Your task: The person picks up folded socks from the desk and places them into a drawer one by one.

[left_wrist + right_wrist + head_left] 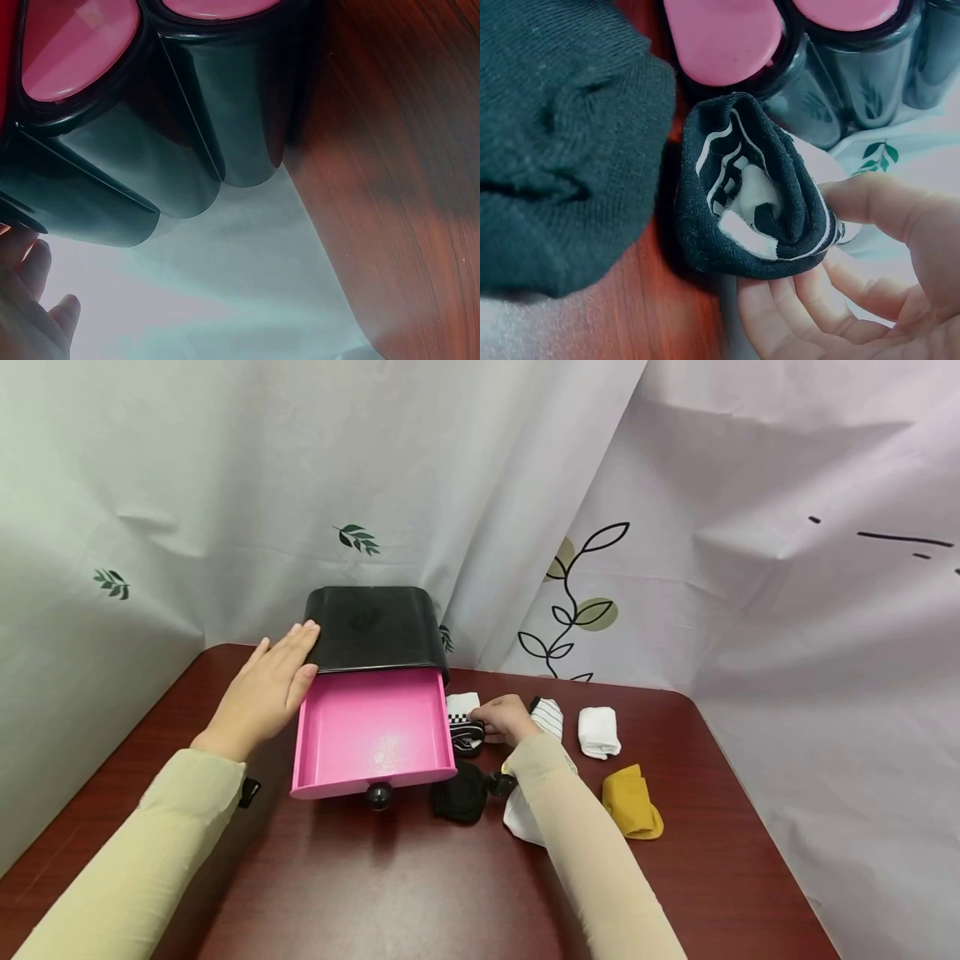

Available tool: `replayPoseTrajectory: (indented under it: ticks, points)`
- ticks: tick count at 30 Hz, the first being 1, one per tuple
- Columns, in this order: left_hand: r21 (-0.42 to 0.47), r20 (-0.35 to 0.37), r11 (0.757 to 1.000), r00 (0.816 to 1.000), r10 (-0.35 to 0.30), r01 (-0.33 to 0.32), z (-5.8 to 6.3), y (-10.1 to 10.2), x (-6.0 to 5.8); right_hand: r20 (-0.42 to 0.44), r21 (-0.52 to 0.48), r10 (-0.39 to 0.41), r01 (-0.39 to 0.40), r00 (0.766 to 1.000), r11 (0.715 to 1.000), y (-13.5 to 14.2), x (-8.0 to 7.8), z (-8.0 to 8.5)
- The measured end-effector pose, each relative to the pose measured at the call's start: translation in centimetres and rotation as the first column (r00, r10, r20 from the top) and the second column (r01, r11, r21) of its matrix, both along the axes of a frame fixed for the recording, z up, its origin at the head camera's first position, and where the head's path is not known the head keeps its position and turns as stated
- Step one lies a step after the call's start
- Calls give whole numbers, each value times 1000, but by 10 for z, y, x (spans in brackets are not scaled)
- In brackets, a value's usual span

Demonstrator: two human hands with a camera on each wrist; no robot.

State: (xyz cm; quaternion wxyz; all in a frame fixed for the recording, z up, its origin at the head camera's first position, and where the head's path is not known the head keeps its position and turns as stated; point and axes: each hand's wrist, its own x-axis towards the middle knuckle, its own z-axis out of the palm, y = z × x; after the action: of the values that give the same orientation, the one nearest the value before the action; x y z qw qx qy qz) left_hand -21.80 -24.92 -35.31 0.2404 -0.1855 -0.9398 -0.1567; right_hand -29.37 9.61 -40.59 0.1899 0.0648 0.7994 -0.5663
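Observation:
My left hand point(266, 689) lies with straight fingers against the upper left edge of a black drawer unit point(375, 627). Its top pink drawer point(367, 727) is pulled out, with bare pink floor showing and a round black knob point(379, 796) in front. Right of the drawer, my right hand point(506, 720) grips a rolled black-and-white sock point(705, 240), thumb on one side and fingers beneath. White cloth and a checkered band show in its folds. A black rolled sock point(459, 793) lies just in front of it, large in the right wrist view point(562, 150).
Farther right lie a striped white sock point(548, 717), a folded white sock point(598, 732) and a mustard sock point(632, 803). Another white sock point(521, 818) is partly under my right forearm. A white patterned curtain point(480, 510) hangs behind the dark red table point(420, 893).

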Motion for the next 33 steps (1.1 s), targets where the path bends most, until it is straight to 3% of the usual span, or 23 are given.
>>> replayPoseTrajectory:
  ticks: [11,25,33]
  points:
    - [3,-4,1000,1000,-9,9,0,0,-2,-27,-112,-37,34,999,993,19,1,12]
    - [-1,-6,1000,1000,-5,5,-1,-2,-2,-92,-243,-80,56,993,969,26,19,54]
    - [-14,-11,1000,1000,-9,9,-2,-4,-3,-185,-318,-83,20,979,948,21,36,78]
